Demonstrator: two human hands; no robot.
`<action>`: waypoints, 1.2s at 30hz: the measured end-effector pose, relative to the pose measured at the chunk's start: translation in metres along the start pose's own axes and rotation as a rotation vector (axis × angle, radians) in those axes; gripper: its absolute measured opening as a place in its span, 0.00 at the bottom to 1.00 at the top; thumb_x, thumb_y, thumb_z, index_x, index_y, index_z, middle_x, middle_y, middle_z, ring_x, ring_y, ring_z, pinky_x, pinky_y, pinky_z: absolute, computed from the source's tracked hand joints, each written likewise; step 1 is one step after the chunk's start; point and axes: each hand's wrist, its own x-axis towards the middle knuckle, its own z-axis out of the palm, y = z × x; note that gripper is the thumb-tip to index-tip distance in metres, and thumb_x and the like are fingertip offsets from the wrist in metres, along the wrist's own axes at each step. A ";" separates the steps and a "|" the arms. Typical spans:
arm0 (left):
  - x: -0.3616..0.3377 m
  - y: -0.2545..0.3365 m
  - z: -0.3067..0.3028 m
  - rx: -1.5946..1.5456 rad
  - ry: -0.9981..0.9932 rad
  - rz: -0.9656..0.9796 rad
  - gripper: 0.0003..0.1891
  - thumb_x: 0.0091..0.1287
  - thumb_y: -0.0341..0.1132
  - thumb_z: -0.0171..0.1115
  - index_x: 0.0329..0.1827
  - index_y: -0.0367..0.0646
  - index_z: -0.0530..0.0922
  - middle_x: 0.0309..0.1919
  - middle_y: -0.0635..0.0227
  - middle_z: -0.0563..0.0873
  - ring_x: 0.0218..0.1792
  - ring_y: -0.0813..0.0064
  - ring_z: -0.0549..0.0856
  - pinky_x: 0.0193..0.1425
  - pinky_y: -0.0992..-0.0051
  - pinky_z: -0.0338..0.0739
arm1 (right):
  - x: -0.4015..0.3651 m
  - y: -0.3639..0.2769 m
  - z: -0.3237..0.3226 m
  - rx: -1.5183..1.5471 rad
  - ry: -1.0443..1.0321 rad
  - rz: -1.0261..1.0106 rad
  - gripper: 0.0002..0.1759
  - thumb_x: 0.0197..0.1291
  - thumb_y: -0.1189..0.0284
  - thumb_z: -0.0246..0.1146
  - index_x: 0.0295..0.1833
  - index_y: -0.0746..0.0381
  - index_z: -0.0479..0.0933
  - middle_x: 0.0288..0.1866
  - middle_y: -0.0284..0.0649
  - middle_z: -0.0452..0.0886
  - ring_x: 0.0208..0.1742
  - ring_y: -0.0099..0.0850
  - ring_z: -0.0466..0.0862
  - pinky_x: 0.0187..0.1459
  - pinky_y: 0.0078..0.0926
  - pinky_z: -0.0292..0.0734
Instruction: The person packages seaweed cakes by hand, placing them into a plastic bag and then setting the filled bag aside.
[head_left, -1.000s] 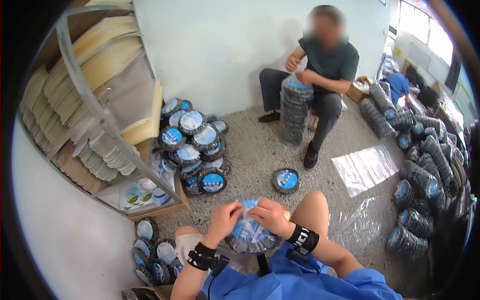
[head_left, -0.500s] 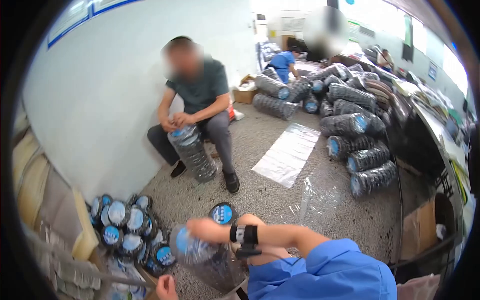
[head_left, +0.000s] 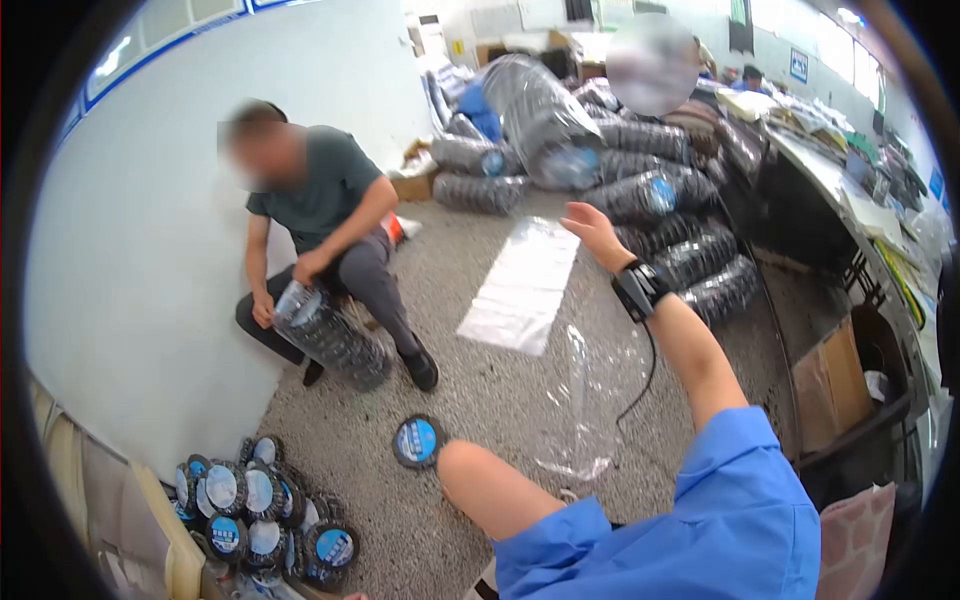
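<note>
My right hand (head_left: 597,235) is stretched out ahead with its fingers apart and nothing in them; a dark wristband (head_left: 640,288) with a cable is on that wrist. Beyond it, a clear-bagged roll of black round items (head_left: 540,120) with a blue label at its end appears in mid-air, apart from the hand. Only a sliver of my left hand (head_left: 355,597) shows at the bottom edge, its fingers hidden. A black disc with a blue label (head_left: 418,441) lies on the floor by my knee. Clear plastic bags (head_left: 580,410) lie flat to its right.
A person in a dark shirt (head_left: 325,185) sits by the wall holding a bagged roll (head_left: 335,340). Black labelled discs (head_left: 262,500) are heaped at lower left. Bagged rolls (head_left: 650,195) are piled at the back. A white plastic sheet (head_left: 520,285) lies mid-floor; a cardboard box (head_left: 835,385) stands right.
My right hand has let go of the bagged roll and swung forward and right; the roll is now far ahead in the air. My left hand has dropped almost out of view.
</note>
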 end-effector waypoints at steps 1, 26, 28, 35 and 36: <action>0.002 0.006 0.007 -0.008 -0.064 0.059 0.14 0.68 0.39 0.58 0.44 0.34 0.78 0.37 0.63 0.82 0.40 0.72 0.79 0.48 0.72 0.73 | -0.009 0.008 0.004 -0.073 -0.031 0.017 0.23 0.55 0.68 0.67 0.53 0.69 0.75 0.49 0.45 0.81 0.50 0.30 0.80 0.50 0.25 0.74; -0.035 -0.041 -0.063 -0.048 0.097 -0.254 0.04 0.66 0.29 0.58 0.39 0.36 0.76 0.29 0.72 0.80 0.31 0.85 0.78 0.38 0.82 0.74 | -0.413 0.336 0.139 -0.960 -0.716 0.578 0.07 0.51 0.74 0.59 0.30 0.63 0.82 0.33 0.49 0.83 0.37 0.48 0.83 0.39 0.41 0.78; -0.055 -0.042 -0.071 -0.111 0.221 -0.245 0.04 0.66 0.28 0.59 0.39 0.36 0.77 0.29 0.73 0.81 0.31 0.85 0.78 0.38 0.83 0.74 | -0.391 0.337 0.122 -0.870 -0.420 0.514 0.18 0.44 0.71 0.65 0.43 0.65 0.78 0.38 0.52 0.82 0.43 0.51 0.81 0.45 0.42 0.76; -0.148 -0.155 -0.110 -0.381 0.648 -0.391 0.06 0.67 0.32 0.57 0.36 0.39 0.79 0.26 0.70 0.83 0.28 0.82 0.80 0.34 0.82 0.74 | -0.350 0.348 0.152 -0.560 -0.531 0.990 0.16 0.50 0.62 0.67 0.33 0.66 0.81 0.30 0.48 0.83 0.37 0.45 0.84 0.37 0.38 0.78; -0.164 -0.183 -0.106 -0.449 0.696 -0.454 0.06 0.66 0.33 0.58 0.36 0.40 0.79 0.26 0.70 0.83 0.27 0.82 0.80 0.32 0.81 0.74 | -0.337 0.302 0.169 -0.428 -0.527 1.174 0.16 0.52 0.62 0.65 0.34 0.65 0.80 0.30 0.48 0.83 0.36 0.45 0.84 0.36 0.39 0.78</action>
